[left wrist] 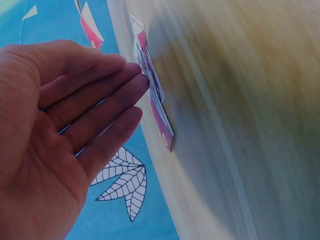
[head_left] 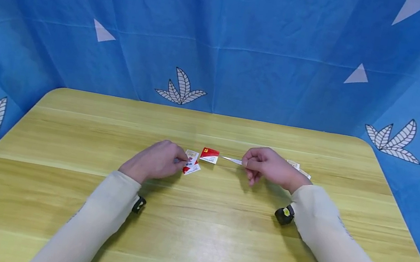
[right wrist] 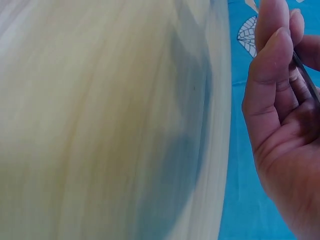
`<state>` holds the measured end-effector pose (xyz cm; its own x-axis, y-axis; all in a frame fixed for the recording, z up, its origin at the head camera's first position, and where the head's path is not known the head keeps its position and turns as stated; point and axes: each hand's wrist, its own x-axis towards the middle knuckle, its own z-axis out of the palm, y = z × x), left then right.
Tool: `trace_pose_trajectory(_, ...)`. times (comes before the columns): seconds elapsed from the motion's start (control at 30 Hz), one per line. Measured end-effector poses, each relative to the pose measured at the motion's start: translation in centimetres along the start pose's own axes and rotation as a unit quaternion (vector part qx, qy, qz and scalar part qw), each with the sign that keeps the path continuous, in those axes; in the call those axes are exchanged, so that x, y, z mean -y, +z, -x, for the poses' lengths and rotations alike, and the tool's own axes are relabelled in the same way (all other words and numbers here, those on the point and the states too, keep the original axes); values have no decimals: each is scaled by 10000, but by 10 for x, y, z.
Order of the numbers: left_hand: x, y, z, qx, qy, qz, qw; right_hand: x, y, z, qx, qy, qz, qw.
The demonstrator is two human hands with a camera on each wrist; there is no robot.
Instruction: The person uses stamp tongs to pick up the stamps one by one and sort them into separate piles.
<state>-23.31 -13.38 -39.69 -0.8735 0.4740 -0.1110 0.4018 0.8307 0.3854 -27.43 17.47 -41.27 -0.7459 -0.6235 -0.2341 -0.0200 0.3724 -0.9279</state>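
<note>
My right hand (head_left: 269, 166) pinches a pair of slim metal tweezers (head_left: 232, 160) between thumb and fingers, their tips pointing left. At those tips is a red and white stamp (head_left: 210, 155) with a yellow emblem, held up off the table. My left hand (head_left: 160, 159) has its fingertips at a few overlapping stamps (head_left: 192, 165) on the tabletop. In the left wrist view its fingers (left wrist: 112, 107) are fairly straight, right beside those stamps (left wrist: 155, 95). The right wrist view shows the dark tweezers (right wrist: 306, 77) lying along the right hand (right wrist: 285, 115).
More stamps (head_left: 299, 168) lie behind the right wrist, partly hidden by it. The wooden table (head_left: 192, 231) ends at a blue curtain (head_left: 219, 76) with leaf and triangle prints. A dark wrist camera (head_left: 284, 214) hangs below the right sleeve.
</note>
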Motion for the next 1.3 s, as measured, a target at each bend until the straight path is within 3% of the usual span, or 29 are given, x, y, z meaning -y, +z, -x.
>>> trace_pose_trajectory(0.93,-1,0,3,23,-179,258,9995,-14,-25,46,-113,6,-214,9997)
trace_pose_trajectory(1.3,2,0,7,-6,-49,114,9999,-19,-35,64,-203,71,-147,9997)
